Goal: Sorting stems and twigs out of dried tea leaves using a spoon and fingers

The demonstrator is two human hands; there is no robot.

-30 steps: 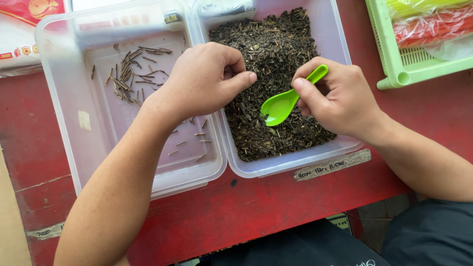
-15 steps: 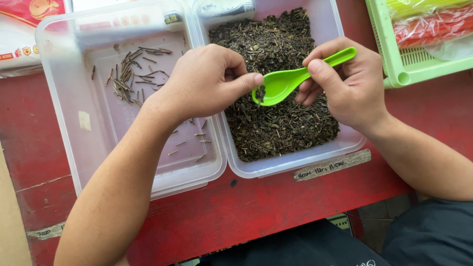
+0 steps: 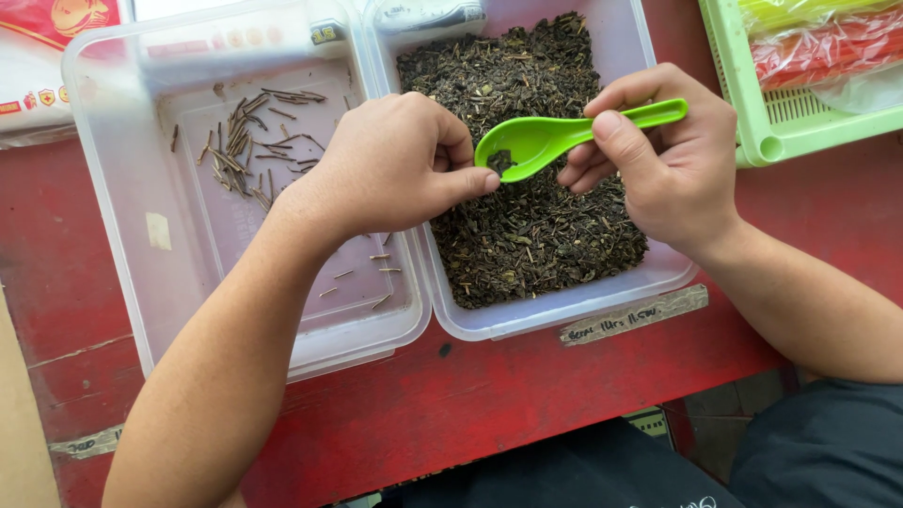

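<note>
My right hand point(image 3: 663, 165) grips the handle of a bright green plastic spoon point(image 3: 536, 139), held level over the dark dried leaves point(image 3: 531, 230) in the right clear plastic tub point(image 3: 574, 315). A small pinch of leaves lies in the spoon's bowl. My left hand point(image 3: 395, 165) is curled, thumb and fingertips pinched together right beside the spoon's bowl; whether it holds anything is hidden. The left clear tub point(image 3: 141, 310) holds a scatter of thin brown stems point(image 3: 245, 146).
Both tubs stand side by side on a red wooden table point(image 3: 451, 404). A light green plastic basket point(image 3: 767, 127) with wrapped red and yellow packets sits at the upper right. A printed packet point(image 3: 38, 56) lies at the upper left. Tape strips mark the table's front.
The spoon rose out of the leaves with a small pinch in its bowl and turned level. My right hand moved up and right; my left hand stayed pinched beside it.
</note>
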